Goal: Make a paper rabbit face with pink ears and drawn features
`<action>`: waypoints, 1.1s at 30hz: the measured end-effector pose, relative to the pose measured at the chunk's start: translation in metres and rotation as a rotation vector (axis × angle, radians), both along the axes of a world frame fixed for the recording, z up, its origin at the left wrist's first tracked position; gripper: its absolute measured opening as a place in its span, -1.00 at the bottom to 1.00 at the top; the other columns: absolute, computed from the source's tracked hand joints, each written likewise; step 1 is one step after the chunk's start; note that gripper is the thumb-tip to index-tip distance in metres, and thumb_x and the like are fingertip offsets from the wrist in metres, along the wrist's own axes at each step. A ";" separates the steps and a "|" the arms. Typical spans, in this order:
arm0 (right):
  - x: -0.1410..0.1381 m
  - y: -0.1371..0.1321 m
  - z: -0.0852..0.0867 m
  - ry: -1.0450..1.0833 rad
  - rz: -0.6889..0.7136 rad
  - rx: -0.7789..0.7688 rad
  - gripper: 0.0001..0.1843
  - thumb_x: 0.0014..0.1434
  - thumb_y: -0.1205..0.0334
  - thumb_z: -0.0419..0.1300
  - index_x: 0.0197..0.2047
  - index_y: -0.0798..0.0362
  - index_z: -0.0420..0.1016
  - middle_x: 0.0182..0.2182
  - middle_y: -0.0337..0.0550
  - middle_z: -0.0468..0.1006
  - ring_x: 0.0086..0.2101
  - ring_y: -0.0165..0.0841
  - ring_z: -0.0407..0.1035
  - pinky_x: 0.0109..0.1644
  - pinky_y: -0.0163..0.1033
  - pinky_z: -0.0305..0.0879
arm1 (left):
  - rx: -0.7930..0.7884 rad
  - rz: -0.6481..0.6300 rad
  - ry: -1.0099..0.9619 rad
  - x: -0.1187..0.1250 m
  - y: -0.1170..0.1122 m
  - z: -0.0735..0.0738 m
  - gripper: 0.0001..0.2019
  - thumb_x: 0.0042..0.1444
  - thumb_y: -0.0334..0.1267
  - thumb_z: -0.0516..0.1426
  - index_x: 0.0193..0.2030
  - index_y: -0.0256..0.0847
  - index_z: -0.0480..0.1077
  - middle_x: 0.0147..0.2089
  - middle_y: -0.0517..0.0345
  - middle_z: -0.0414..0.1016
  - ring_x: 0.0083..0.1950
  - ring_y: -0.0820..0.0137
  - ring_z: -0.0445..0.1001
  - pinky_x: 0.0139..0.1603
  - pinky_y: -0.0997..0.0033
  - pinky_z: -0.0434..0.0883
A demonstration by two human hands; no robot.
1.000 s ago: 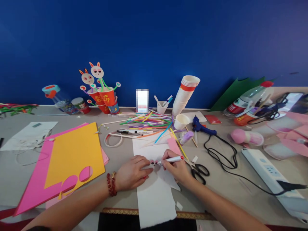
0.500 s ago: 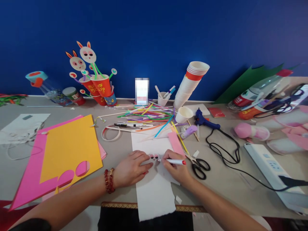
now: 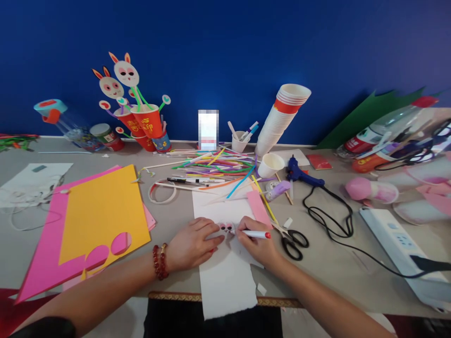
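My right hand (image 3: 257,244) grips a white marker pen with a red end (image 3: 256,234), its tip down by the mouth of a small drawn face (image 3: 226,228). The face has pink and black eyes. My left hand (image 3: 193,243) lies flat with fingers outstretched, its fingertips at the left side of the face. Beneath both hands is a white sheet of paper (image 3: 227,291) with a torn lower edge that hangs over the table's front edge. A red bead bracelet (image 3: 160,261) circles my left wrist.
Yellow card (image 3: 105,206) on pink card lies left. Black-handled scissors (image 3: 294,243), a blue glue gun (image 3: 301,172) and a power strip (image 3: 398,249) lie right. Behind are coloured pipe cleaners (image 3: 214,164), stacked paper cups (image 3: 280,122) and rabbit figures in red cups (image 3: 145,119).
The view has tilted slightly. My right hand still holds the marker at the drawn face, with its tip at nearly the same place. My left hand has stayed put.
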State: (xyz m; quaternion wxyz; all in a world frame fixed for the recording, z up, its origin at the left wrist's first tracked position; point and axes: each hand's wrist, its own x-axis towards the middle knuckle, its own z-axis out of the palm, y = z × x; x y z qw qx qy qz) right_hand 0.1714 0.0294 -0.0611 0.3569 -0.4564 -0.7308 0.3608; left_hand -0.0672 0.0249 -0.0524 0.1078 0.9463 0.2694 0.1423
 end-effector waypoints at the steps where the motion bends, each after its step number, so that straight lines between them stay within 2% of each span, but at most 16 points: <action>1: 0.000 0.000 0.000 -0.006 -0.001 0.000 -0.82 0.14 0.32 0.09 -0.50 0.03 0.28 -0.61 -0.33 0.27 -0.58 -0.44 0.13 -0.48 -0.33 0.04 | 0.002 -0.001 -0.002 0.000 0.000 0.000 -0.66 0.21 -0.29 0.11 0.13 -0.21 0.35 0.10 -0.09 0.40 0.09 0.15 0.33 0.14 0.07 0.36; 11: 0.001 0.000 -0.002 -0.023 0.006 -0.003 -0.82 0.14 0.32 0.09 -0.50 0.02 0.28 -0.62 -0.33 0.27 -0.57 -0.44 0.14 -0.47 -0.33 0.04 | 0.014 -0.002 0.000 0.000 0.000 -0.002 -0.66 0.23 -0.28 0.10 0.14 -0.21 0.35 0.11 -0.09 0.39 0.10 0.15 0.32 0.15 0.07 0.35; 21: 0.000 -0.001 0.002 0.046 -0.034 0.015 -0.79 0.15 0.34 0.09 -0.52 0.02 0.27 -0.62 -0.37 0.20 -0.60 -0.47 0.06 -0.52 -0.33 -0.04 | 0.005 0.005 0.001 0.000 -0.001 -0.002 -0.68 0.24 -0.28 0.09 0.13 -0.21 0.36 0.12 -0.07 0.39 0.10 0.15 0.32 0.15 0.06 0.35; 33: 0.000 0.000 0.001 0.021 -0.022 0.009 -0.80 0.12 0.33 0.09 -0.52 0.01 0.23 -0.62 -0.36 0.22 -0.59 -0.45 0.10 -0.49 -0.32 0.01 | 0.022 -0.003 -0.009 -0.001 0.000 -0.001 -0.68 0.25 -0.28 0.08 0.13 -0.21 0.35 0.10 -0.08 0.41 0.09 0.16 0.34 0.14 0.07 0.37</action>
